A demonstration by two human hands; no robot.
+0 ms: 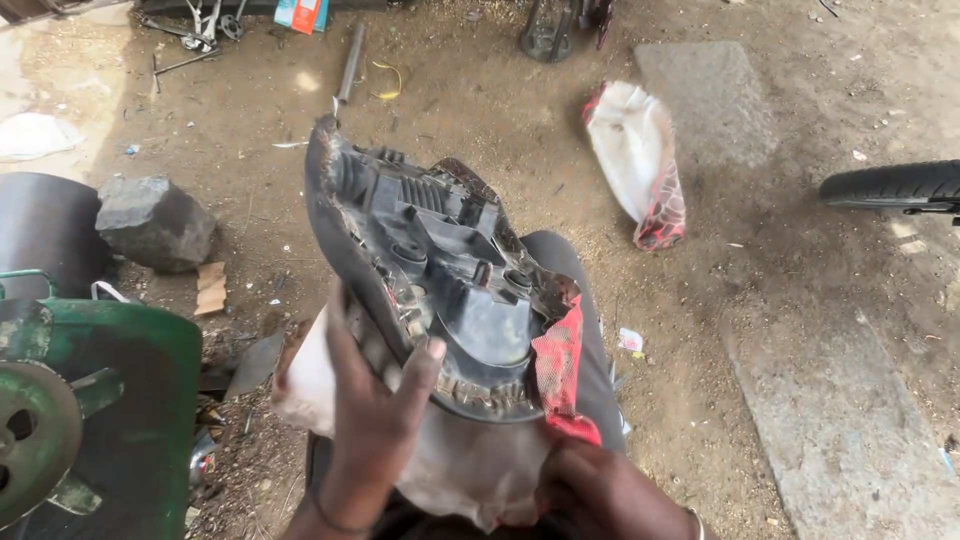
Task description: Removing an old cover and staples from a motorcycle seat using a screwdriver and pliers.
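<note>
Underside of a black moulded seat base [440,270] is facing the camera, tilted upright over the person's lap, with its narrow end pointing away toward the dirt ground [480,110]. Its near edge is sitting in the left hand [372,400]: the thumb is pressing on the inner face near the stapled rim while the other fingers [345,335] are wrapping round the outer edge, closing on the base. A whitish cloth [455,470] is hanging beneath the base, bunching between both hands, and a red mesh fabric [560,375] is clinging to the base's right edge. The right hand [600,490] is lying low at the frame's bottom, knuckles up, touching the cloth and the red mesh; whether its fingers are pinching them cannot be told. The left forearm is rising from the lower edge, wrist bent upward. Farther out, a grey rock [155,220] is resting just beside a green machine [95,410], another white-and-red cloth [640,160] is lying on the ground, and a black tyre [895,185] is entering at right.
</note>
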